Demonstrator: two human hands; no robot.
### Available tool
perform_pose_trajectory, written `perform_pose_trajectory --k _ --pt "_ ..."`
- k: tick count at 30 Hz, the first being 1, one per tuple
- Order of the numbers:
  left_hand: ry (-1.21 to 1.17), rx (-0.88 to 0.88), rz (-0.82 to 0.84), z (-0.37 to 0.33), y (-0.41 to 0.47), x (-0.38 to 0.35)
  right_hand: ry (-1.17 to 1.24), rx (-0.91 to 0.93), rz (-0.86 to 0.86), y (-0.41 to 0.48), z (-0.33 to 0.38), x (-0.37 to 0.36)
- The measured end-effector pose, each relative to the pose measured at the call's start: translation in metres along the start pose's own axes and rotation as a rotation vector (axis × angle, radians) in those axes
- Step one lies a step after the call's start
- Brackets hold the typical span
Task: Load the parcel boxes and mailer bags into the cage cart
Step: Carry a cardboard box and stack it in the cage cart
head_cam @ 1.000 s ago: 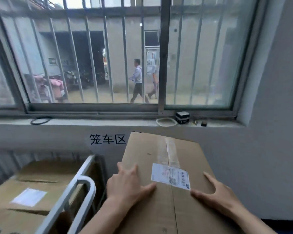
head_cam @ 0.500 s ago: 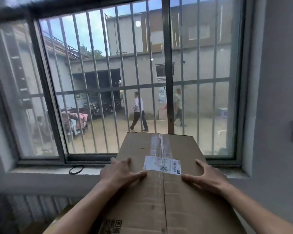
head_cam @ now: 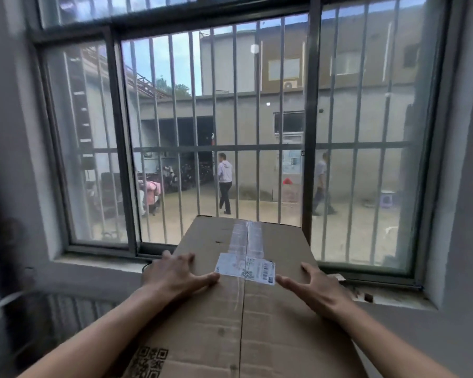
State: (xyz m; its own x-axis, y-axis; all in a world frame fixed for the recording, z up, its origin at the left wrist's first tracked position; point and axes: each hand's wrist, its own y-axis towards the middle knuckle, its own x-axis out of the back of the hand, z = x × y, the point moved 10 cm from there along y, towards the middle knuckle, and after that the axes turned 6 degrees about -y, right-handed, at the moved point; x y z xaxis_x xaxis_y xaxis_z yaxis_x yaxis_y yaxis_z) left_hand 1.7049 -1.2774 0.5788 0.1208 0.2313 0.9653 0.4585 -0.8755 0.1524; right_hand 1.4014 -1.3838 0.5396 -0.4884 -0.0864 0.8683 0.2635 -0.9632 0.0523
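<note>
We have the cardboard parcel box (head_cam: 257, 323) raised in front of the barred window (head_cam: 309, 132), its taped top facing us; a white shipping label (head_cam: 245, 268) lies across the tape seam. Our left hand (head_cam: 175, 275) lies flat on the top's left side, thumb tip just beside the label; our right hand (head_cam: 316, 286) rests at the right edge, fingers spread; each grip is open, clasping nothing.

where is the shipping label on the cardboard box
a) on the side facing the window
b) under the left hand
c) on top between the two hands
c: the white shipping label sits on top of the cardboard box, with the left hand on one side and the right hand on the other.
</note>
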Motion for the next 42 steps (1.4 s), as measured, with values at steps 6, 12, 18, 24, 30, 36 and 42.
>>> perform_pose_trajectory --k 6,12,18,24,30,36,42 --pt "-0.106 0.048 0.070 0.094 0.021 -0.008 -0.038 0.007 -0.018 0.001 0.078 -0.045" --pt "-0.157 0.052 0.055 0.194 0.057 0.013 -0.052 0.016 -0.016 0.005 0.172 -0.096" --pt "-0.080 0.074 0.051 0.260 0.070 0.013 0.060 -0.032 -0.020 0.006 0.214 -0.150" --pt "-0.054 0.067 0.089 0.284 0.079 -0.001 0.027 -0.087 -0.038 0.017 0.221 -0.182" --pt "-0.085 0.108 0.110 0.292 0.083 -0.013 0.003 -0.108 0.013 0.037 0.214 -0.197" --pt "-0.089 0.125 0.105 0.277 0.088 -0.012 0.023 -0.090 -0.006 0.046 0.208 -0.188" --pt "-0.092 0.143 0.073 0.271 0.092 -0.009 -0.013 -0.043 -0.022 0.054 0.217 -0.182"
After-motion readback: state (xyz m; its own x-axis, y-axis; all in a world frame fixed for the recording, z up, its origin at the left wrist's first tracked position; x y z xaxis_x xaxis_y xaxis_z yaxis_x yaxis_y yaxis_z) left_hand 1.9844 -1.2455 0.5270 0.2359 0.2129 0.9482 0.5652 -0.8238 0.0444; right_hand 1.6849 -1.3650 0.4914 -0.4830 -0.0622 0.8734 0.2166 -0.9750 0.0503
